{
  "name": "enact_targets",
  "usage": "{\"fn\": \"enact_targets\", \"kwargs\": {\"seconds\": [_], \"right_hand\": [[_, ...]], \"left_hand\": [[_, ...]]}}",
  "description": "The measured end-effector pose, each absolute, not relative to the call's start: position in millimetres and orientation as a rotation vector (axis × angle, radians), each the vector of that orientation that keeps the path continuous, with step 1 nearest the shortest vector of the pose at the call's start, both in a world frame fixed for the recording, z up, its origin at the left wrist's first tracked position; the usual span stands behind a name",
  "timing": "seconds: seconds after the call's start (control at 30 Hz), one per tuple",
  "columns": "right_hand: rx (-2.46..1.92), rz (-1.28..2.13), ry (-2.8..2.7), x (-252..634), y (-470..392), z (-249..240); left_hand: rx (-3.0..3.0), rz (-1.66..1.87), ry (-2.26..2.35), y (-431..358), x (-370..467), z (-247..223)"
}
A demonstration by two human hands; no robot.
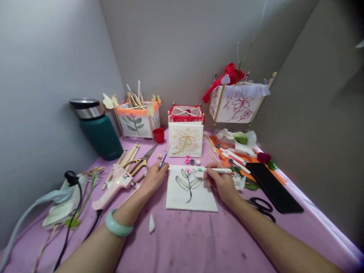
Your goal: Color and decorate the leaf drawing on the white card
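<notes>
A white square panel (178, 197) lies flat on the pink tabletop, bearing a drawn plant with a dark stem, outlined green leaves and a small pink bloom. My left hand (155, 176) is closed around a thin blue paintbrush (163, 160) at the panel's upper left corner. In my right hand (220, 180) is a white marker with a green band (220, 171). Its tip points left over the panel, near the bloom; I cannot tell whether it touches. Small paint pots (192, 162) in pink, grey and white stand just behind the panel.
Scissors (142, 161), a pink glue gun (113, 187), a power strip (64, 206) and a green bottle (99, 132) are on the left. Decorated boxes (136, 125) and a yellow-flower panel (186, 140) stand behind. A black phone (274, 187) and black-handled scissors (263, 206) lie right.
</notes>
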State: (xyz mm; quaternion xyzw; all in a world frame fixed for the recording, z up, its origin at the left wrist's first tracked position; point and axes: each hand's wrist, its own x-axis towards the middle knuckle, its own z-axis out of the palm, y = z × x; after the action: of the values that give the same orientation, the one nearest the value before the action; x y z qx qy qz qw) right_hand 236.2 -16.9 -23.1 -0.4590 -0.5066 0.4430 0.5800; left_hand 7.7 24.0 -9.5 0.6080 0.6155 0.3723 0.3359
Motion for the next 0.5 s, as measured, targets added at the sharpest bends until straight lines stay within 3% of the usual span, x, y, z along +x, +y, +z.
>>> {"fn": "enact_targets", "kwargs": {"seconds": [0.5], "right_hand": [[-1.079, 1.104, -1.066, 239.7, -11.5, -29.4]], "left_hand": [[1.766, 0.931, 1.581, 23.0, 6.5, -5.5]]}}
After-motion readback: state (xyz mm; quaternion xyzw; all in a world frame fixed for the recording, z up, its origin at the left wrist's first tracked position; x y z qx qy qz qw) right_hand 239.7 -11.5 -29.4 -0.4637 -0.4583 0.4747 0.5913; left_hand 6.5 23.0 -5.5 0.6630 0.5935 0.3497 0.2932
